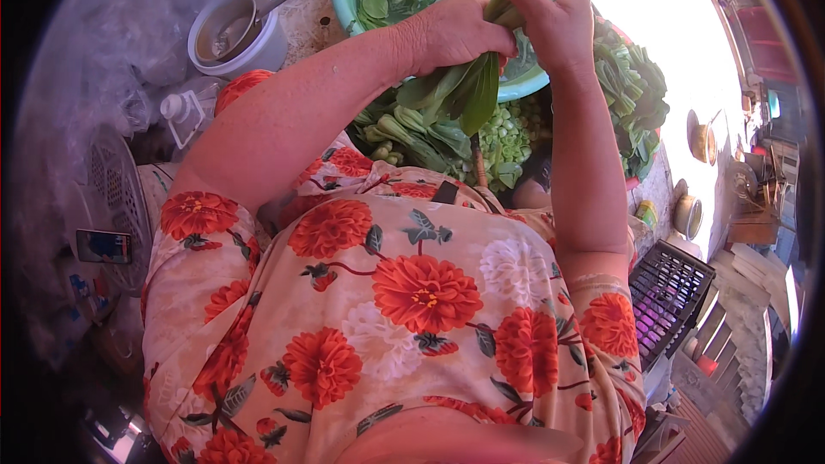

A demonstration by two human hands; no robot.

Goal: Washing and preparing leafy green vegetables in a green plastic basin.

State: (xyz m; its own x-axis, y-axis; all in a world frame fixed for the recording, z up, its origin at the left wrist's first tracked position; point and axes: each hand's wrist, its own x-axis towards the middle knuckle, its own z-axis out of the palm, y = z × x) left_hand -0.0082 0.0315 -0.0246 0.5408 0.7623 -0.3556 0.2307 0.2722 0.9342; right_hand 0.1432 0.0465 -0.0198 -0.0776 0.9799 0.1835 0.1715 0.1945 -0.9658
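The left hand and right hand grasped bok choy between them, above the green basin, where too hard a twist could have snapped stalks onto the heaped greens below the hands.

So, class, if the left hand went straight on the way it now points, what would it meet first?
Most likely the right hand: the left hand, gripping leafy greens, points rightward toward it, though depth is unclear here.

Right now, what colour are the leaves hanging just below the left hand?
Green; those leaves show best in the head view, the only one.
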